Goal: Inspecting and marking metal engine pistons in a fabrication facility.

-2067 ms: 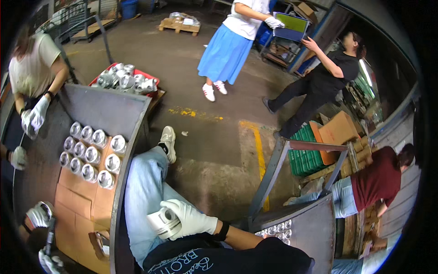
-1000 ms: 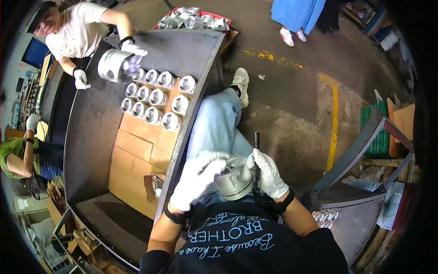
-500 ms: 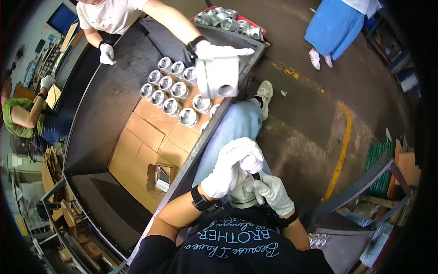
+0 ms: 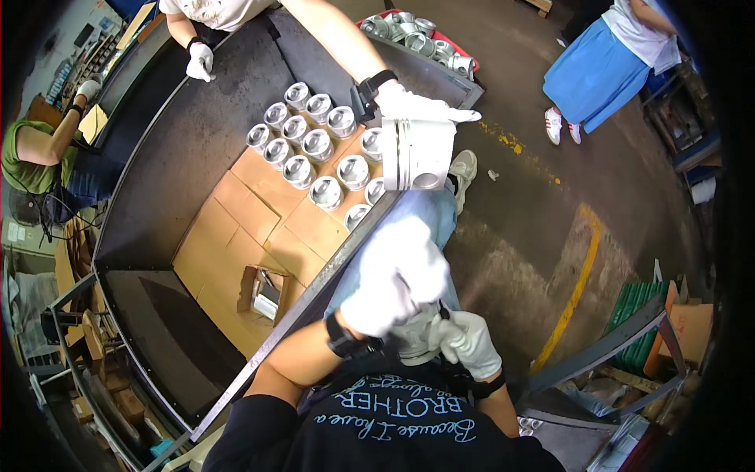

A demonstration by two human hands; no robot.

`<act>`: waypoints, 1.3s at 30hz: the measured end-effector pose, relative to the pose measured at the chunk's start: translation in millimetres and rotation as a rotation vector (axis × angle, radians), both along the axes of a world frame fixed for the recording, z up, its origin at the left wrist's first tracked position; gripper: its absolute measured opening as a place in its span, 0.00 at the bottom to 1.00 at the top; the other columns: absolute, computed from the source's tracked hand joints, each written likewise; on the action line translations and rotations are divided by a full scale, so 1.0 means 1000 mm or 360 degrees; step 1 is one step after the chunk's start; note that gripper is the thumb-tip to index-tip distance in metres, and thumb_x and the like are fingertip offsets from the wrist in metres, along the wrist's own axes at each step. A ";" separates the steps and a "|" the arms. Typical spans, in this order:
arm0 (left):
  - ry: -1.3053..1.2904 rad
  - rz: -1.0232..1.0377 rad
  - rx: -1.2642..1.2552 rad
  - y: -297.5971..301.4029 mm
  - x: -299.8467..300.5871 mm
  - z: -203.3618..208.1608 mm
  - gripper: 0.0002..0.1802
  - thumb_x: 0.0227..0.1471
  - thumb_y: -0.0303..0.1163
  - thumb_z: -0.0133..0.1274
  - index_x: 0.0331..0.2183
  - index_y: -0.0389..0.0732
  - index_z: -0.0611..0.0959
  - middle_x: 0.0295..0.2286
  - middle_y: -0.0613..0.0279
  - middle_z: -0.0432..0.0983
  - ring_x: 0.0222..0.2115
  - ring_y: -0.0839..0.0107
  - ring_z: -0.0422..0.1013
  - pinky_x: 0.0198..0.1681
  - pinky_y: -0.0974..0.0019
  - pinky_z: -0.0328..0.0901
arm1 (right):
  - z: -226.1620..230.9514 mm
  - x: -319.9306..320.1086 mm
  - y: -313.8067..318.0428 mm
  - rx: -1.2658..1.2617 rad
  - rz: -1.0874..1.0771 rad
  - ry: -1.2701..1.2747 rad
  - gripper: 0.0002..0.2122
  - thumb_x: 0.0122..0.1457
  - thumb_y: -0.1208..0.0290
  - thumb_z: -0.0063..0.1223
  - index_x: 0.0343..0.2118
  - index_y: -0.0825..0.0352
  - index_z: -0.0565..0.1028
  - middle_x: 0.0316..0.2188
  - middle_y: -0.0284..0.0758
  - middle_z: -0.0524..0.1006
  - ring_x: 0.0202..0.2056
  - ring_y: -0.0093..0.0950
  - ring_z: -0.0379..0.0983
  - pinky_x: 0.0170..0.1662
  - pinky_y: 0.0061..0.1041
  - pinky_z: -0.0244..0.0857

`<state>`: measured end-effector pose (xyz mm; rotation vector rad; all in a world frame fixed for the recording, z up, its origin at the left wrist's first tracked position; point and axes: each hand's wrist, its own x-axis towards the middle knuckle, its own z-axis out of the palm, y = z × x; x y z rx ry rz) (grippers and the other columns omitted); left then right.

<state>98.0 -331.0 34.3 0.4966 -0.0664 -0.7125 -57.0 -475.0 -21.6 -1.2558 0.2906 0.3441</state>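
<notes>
Just beside the tabletop (image 4: 212, 122), the right hand (image 4: 469, 344) grips the piston (image 4: 415, 346) with bent fingers, likely to steady it. The left hand (image 4: 399, 282), above, is blurry; I cannot tell its grip.

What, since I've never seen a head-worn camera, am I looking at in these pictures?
No robot here: a person wears a fisheye camera on the head, looking down, so straight edges bend. Their gloved left hand, blurred, and gloved right hand are at a silvery metal cylinder; the exact grip is unclear. On their left, similar cylinders stand on cardboard inside a dark metal tray. A co-worker's gloved hand holds another cylinder, overlapping the tray's rim in view.
</notes>
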 end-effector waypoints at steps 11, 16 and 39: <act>-0.1887 -0.1132 0.2090 0.050 -0.018 -0.008 0.28 0.47 0.53 0.62 0.39 0.39 0.83 0.30 0.48 0.80 0.32 0.48 0.77 0.37 0.55 0.71 | -0.003 0.009 -0.008 0.0162 -0.0196 0.0052 0.25 0.68 0.48 0.42 0.28 0.70 0.74 0.19 0.37 0.77 0.11 0.16 0.60 0.19 0.15 0.54; -0.1801 -0.1484 0.1913 0.071 -0.019 -0.041 0.19 0.52 0.46 0.58 0.41 0.43 0.84 0.28 0.47 0.80 0.32 0.48 0.76 0.37 0.54 0.70 | 0.050 0.059 -0.013 -0.0469 -0.0208 -0.0261 0.16 0.68 0.62 0.38 0.35 0.71 0.73 0.17 0.35 0.73 0.16 0.21 0.68 0.24 0.21 0.63; -0.1257 -0.0983 0.1568 0.082 -0.034 -0.063 0.10 0.58 0.33 0.57 0.35 0.36 0.83 0.29 0.58 0.82 0.30 0.72 0.77 0.34 0.69 0.69 | 0.087 0.071 -0.001 -0.0886 -0.0356 -0.0058 0.11 0.65 0.69 0.51 0.42 0.72 0.77 0.20 0.28 0.73 0.20 0.14 0.69 0.23 0.17 0.62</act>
